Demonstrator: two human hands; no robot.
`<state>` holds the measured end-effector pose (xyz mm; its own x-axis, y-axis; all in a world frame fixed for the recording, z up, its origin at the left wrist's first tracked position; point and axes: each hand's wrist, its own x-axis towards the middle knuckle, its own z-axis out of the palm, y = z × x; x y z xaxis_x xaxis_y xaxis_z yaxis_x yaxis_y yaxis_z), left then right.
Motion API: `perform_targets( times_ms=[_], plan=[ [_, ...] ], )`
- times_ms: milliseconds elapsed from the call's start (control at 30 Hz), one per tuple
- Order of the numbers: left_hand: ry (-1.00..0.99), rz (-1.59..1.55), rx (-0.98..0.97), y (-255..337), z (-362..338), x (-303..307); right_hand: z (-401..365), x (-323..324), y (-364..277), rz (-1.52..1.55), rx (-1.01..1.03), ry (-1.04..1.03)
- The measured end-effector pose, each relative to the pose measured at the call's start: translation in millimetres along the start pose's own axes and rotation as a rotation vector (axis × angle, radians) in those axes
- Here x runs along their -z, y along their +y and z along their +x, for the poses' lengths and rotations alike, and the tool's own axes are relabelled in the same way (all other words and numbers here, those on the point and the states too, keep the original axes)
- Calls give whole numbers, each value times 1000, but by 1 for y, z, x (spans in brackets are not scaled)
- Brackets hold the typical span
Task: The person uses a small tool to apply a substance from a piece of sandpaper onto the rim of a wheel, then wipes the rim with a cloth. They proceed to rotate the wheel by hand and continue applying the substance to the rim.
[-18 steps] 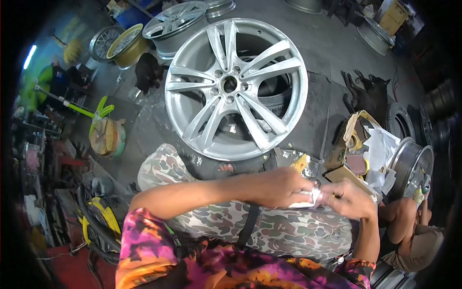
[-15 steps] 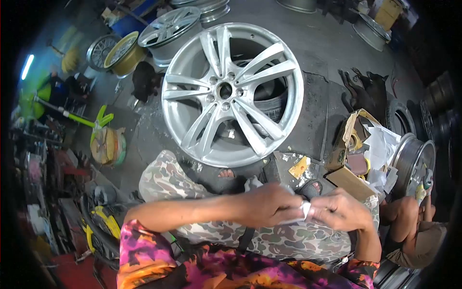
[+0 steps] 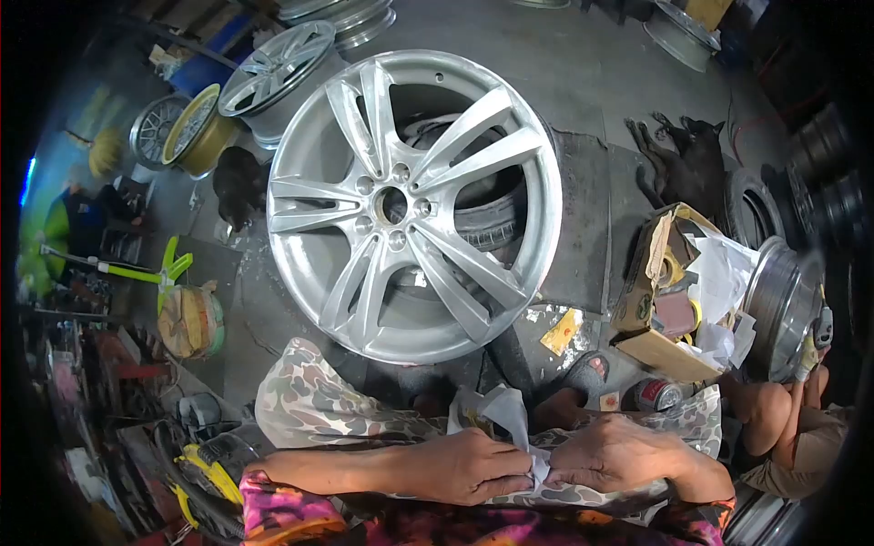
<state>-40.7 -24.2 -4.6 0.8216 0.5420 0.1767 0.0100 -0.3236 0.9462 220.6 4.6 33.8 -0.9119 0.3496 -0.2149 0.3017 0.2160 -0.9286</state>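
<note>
Over my lap, both hands are closed on a whitish paper sheet. My left hand pinches it from one side, and my right hand grips it close by, fingertips almost meeting. Part of the sheet hangs up past the left fingers, creased and twisted; the rest is hidden by the hands. Just beyond my knees, a large silver alloy wheel with paired spokes lies face up. A dark tyre shows beneath it through the spokes.
At right, an open cardboard box holds papers and a brown block. A can stands by my right knee. Another person works at a wheel. A dark dog lies behind; another dark animal is at left.
Both hands have come down and left, closer to my body, still on the paper, more of which now shows. My view has shifted, bringing the can into sight.
</note>
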Motion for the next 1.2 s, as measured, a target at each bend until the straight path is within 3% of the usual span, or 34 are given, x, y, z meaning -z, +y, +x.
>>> perform_targets(
  times_ms=[667, 733, 767, 800, 867, 1000, 1100, 1133, 1200],
  plan=[
    [-70, 60, 29, 2, -2, 1, -28, -8, 24, -80, 163, 70],
    [-25, -21, 59, 0, -8, 11, -42, 20, -5, -127, 8, 280],
    [21, 24, 211, 1, -12, 20, -70, 26, 13, -141, -59, 494],
    [-43, 82, 322, -4, -14, 26, -93, 34, 14, 10, -316, 752],
    [-99, 120, 482, -13, -11, 24, -118, 47, 21, -34, -341, 1020],
    [-352, 316, 608, -54, -24, -3, -108, 34, -13, -370, -400, 1054],
    [-375, 555, 713, -63, -29, -12, -106, 26, -23, -312, -343, 1111],
    [-347, 683, 633, -76, -35, -12, -107, 24, -16, -342, -241, 1181],
    [-278, 724, 596, -81, -37, -10, -122, 26, -13, -343, -263, 1232]
  ],
)
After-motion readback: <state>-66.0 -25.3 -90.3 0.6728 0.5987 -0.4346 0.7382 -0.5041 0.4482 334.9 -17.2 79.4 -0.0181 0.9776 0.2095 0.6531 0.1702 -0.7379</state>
